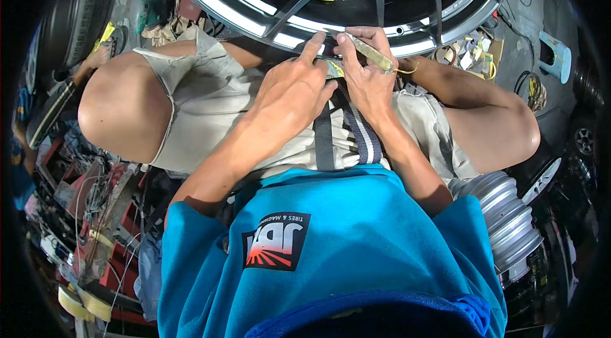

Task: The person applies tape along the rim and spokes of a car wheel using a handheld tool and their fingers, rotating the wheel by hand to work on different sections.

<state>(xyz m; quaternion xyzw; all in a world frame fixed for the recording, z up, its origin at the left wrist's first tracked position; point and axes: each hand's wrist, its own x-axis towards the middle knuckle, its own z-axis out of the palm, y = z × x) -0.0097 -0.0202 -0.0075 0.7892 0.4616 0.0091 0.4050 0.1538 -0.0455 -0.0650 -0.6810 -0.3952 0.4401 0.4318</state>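
A grey alloy wheel rim [436, 4] with a bright metal lip lies across my lap at the top of the view. My left hand [289, 93] rests by its near edge, index finger stretched onto the lip, thumb apart and the other fingers bent. In my right hand [369, 80] is a slim tan, wrapped-looking handle [369, 53], gripped between thumb and fingers. A thin yellow cord [408, 70] loops from its near end. Its far end sits close to the rim edge, and what it carries there cannot be made out.
A tire [86, 13] stands at far left. Silver wheel rims [493, 211] are stacked at lower right. On the right floor are a light blue plastic piece [555, 58] and scattered scraps [468, 55]. Red metal parts and wires [83, 195] clutter the left. Another person's foot [102, 55] shows there.
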